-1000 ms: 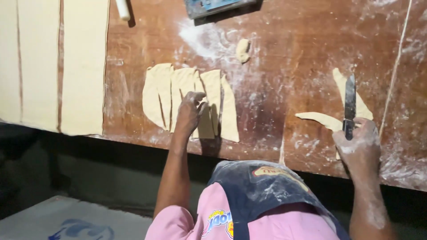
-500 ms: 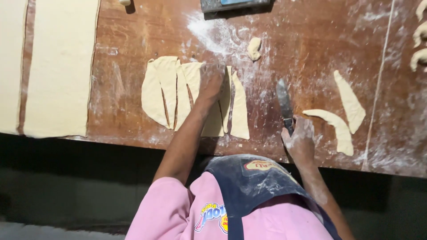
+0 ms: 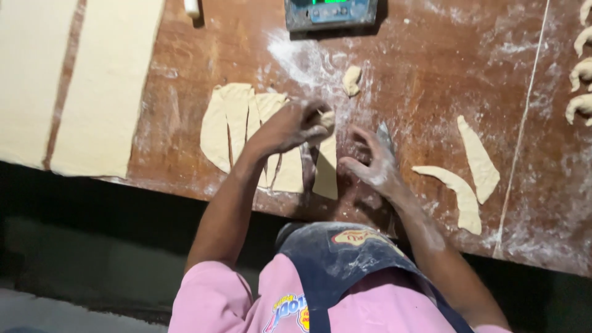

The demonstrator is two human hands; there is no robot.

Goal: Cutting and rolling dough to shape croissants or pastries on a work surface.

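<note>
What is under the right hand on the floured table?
The right hand rests over a knife: only its blade tip shows above the fingers, and the handle is covered. Around it lies the floured wooden table. Whether any dough sits beneath the palm cannot be seen.

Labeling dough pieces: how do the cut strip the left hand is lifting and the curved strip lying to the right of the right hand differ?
The cut strip runs roughly straight toward the table edge; the curved strip bends in an arc. The left hand pinches the cut strip's top end, while the curved strip lies untouched, apart from the right hand. The cut strip sits beside a row of other cut pieces; the curved one has a single neighbour. Both are pale, flat dough on the floured wooden table.
</note>
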